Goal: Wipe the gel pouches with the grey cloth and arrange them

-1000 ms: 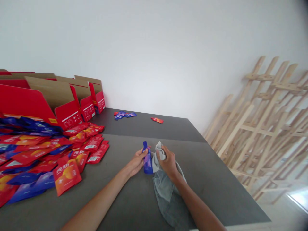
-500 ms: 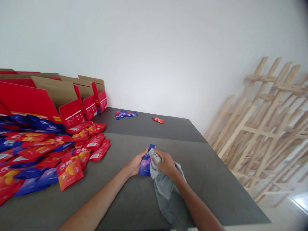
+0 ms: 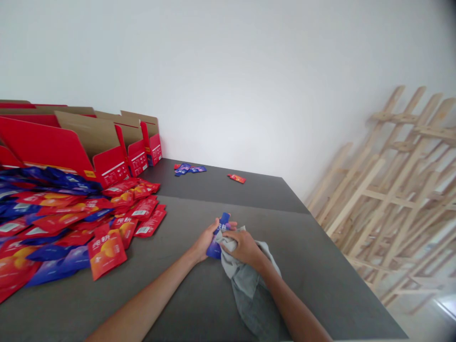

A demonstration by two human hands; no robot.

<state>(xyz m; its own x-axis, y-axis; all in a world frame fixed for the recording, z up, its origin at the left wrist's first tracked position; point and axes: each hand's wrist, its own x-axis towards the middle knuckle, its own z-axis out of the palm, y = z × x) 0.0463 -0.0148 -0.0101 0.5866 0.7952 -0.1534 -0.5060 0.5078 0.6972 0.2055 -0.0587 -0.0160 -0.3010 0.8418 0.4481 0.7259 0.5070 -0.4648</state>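
One blue pouch (image 3: 214, 249), white Chinese characters near top, in left hand (image 3: 204, 241) over table (image 3: 185, 289): thumb on edge, fingers partly extended behind. Right hand (image 3: 246, 248): fingers curled tight on one grey cloth (image 3: 245, 285), against pouch front. One red pouch (image 3: 236, 178) alone, far side. Red cartons (image 3: 111, 167), at least three, open, contents hidden; pouch heap (image 3: 71, 221) before them, some barcodes showing

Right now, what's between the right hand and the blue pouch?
The grey cloth: bunched in the right hand, it covers part of the blue pouch held in the left hand. Shows in the head view.
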